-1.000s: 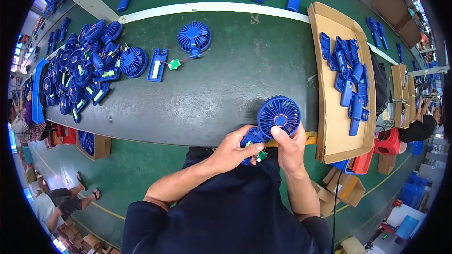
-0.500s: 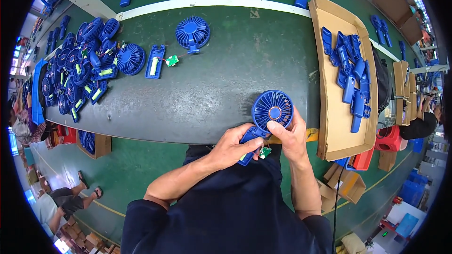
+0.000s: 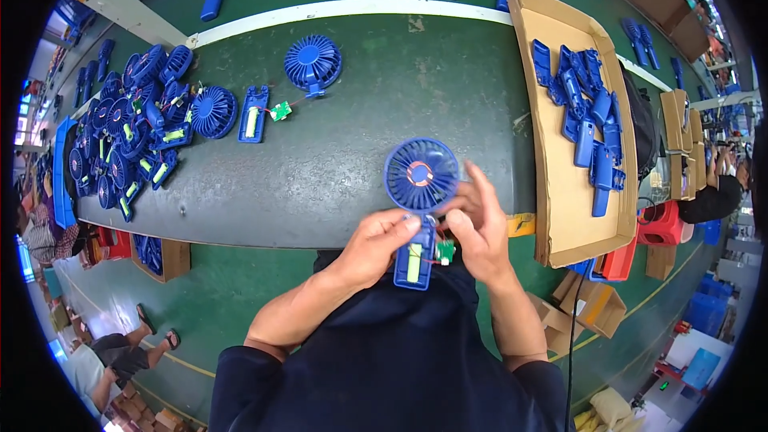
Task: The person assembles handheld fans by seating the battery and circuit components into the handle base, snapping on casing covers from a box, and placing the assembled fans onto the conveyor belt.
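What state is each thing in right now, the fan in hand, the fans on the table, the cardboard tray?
Handheld fan: handle open, battery showing, held by both hands.
Left hand: gripping the handle.
Right hand: at the green circuit board.
Table fan: lying flat, wired board out.
Cardboard tray: holds blue handle shells.

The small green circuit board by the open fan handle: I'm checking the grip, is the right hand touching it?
Touching. The head view shows the right hand with its fingers on the green circuit board beside the fan handle.
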Available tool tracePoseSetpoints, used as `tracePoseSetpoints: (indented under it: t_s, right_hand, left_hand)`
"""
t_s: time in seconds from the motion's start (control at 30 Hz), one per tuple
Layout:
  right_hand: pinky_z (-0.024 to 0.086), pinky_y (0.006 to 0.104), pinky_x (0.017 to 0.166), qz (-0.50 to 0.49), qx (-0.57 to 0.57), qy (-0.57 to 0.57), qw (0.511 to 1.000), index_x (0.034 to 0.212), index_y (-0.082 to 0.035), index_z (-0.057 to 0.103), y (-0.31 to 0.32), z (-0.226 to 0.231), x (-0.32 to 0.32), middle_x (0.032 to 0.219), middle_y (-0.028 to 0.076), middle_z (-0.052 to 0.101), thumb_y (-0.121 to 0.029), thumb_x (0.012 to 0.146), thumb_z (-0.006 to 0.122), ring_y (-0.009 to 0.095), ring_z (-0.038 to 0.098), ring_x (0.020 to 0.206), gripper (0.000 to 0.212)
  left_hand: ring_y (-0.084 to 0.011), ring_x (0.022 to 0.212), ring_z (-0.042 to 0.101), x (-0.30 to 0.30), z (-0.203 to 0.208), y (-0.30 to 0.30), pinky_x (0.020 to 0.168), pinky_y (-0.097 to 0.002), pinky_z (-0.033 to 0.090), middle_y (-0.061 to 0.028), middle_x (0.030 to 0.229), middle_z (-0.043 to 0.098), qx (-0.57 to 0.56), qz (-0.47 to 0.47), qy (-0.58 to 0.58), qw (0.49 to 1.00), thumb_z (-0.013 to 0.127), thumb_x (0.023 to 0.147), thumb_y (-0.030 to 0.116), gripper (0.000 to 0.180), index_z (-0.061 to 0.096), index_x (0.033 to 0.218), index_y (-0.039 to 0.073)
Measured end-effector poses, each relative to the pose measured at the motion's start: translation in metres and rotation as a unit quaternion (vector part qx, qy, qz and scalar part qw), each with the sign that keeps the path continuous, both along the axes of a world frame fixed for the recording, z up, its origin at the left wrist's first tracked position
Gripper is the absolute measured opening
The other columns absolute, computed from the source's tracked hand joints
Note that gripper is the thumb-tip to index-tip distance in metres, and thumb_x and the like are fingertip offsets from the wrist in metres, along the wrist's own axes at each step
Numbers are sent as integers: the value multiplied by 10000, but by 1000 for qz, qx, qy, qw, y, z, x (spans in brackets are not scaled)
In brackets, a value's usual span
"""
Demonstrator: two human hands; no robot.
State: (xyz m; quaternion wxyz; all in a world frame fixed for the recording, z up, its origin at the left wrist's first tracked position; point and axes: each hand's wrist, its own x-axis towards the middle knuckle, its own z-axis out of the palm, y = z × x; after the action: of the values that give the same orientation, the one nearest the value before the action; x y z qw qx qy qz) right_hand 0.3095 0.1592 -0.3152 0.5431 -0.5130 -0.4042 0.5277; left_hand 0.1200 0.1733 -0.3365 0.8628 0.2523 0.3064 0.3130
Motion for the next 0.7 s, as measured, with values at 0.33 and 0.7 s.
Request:
tracePoseSetpoints:
  t_s: [0.33, 0.7]
  right_hand:
    - [546, 313, 577, 6, 352, -420, 837, 1141, -13, 609, -23, -18, 14, 883, 131, 699, 25, 737, 825, 219, 683, 660, 459]
    - [560, 335, 607, 44, 392, -460, 795, 1074, -42, 658, -8, -11, 21, 955, 108, 689, -15, 710, 865, 234, 691, 717, 419]
  left_hand:
    - [-204, 821, 727, 8, 5, 1, 747, -363, 627, -117, 996, 724, -113, 54, -5, 992, 548, 1065, 338, 370, 664, 1149, -3]
    - [-145, 833, 707, 17, -4, -15, 765, -309, 614, -69, 982, 706, -46, 9, 36, 998, 519, 1091, 252, 307, 632, 1182, -18]
